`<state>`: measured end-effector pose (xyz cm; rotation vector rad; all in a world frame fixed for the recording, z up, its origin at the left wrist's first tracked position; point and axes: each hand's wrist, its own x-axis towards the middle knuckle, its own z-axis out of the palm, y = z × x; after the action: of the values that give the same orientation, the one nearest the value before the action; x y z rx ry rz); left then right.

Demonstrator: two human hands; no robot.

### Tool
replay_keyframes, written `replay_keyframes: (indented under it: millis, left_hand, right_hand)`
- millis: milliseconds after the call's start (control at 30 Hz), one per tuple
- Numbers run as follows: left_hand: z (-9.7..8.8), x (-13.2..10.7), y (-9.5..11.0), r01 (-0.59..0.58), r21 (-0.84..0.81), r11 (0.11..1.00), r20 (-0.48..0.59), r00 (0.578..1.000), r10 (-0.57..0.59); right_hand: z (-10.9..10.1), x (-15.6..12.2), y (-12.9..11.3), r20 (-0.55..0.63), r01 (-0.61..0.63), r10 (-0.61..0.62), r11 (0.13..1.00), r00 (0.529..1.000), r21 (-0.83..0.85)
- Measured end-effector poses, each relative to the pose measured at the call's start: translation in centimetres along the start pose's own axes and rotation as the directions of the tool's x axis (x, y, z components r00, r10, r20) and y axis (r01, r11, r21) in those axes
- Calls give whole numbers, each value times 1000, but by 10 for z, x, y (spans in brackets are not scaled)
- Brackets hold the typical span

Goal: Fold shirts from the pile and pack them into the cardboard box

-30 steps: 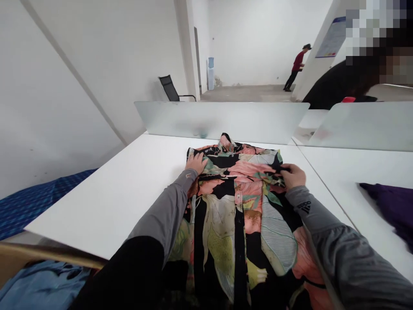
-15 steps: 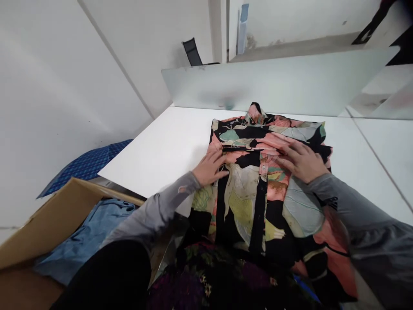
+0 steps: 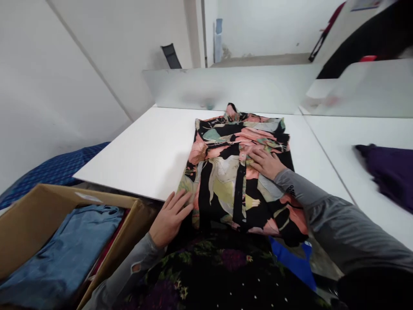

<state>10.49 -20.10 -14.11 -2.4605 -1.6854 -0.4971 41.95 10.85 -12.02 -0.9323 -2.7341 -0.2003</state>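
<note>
the floral shirt (image 3: 222, 170) lies partly folded on a table (image 3: 153, 148).

our one view, from a head-worn camera, we face forward and down over the white counter (image 3: 148, 150), close to the patterned garment (image 3: 222, 172), frosted partition (image 3: 264, 88) farther off, back wall (image 3: 271, 30) beyond

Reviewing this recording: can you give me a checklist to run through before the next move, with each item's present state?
1. Right hand open on the patterned garment: ok, it rests spread over the front.
2. Left hand free of any grip: ok, it is open at the garment's near left side.
3. Far part of the garment smooth: not ok, folds and creases run across it.
4. Purple cloth apart from the garment: ok, it lies off to the right.
5. Near end supported by the white table: cannot tell, the garment hides the table's edge there.
</note>
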Motion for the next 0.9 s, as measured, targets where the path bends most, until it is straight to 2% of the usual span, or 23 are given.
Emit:
replay_keyframes:
  millis: [67, 133, 233, 333, 400, 467, 567, 700, 800, 900]
  left_hand:
    - [5, -8, -2, -66, 28, 997, -71, 995, 67]
    - [11, -20, -9, -81, 61, 995, -156, 984, 90]
    - [24, -43, -27, 38, 131, 991, -287, 958, 2]
    - [36, -52, -43, 128, 215, 968, -317, 947, -55]
    - [42, -47, -48, 121, 248, 961, -305, 952, -41]
    - [45, -35, -51, 93, 240, 966, -294, 956, -19]
    - [45, -14, -53, 16, 231, 973, -315, 947, 59]
    - [41, 0, -52, -113, 255, 960, -318, 928, 194]
    - [38, 2, -47, -226, 203, 953, -249, 929, 273]
    - [36, 3, -40, -299, 146, 943, -226, 918, 326]
  right_hand:
    - [-13, -23, -4, -31, 35, -33, 997, 999, 75]
    - [-34, -60, -6, -146, 37, -16, 988, 989, 148]
    - [-66, -137, -9, -278, -62, 117, 978, 953, 201]
    - [-80, -215, -18, -203, -167, 206, 966, 957, 196]
    - [-78, -248, -27, -131, -207, 225, 968, 965, 139]
    - [-73, -258, -39, -144, -223, 229, 973, 963, 60]
    - [-69, -245, -56, -189, -160, 155, 987, 970, -13]
    - [-70, -230, -68, -75, -17, 12, 998, 997, -59]
    - [-64, -233, -70, -15, -39, 38, 990, 999, -134]
    - [-55, -231, -74, -31, -62, 57, 980, 998, -188]
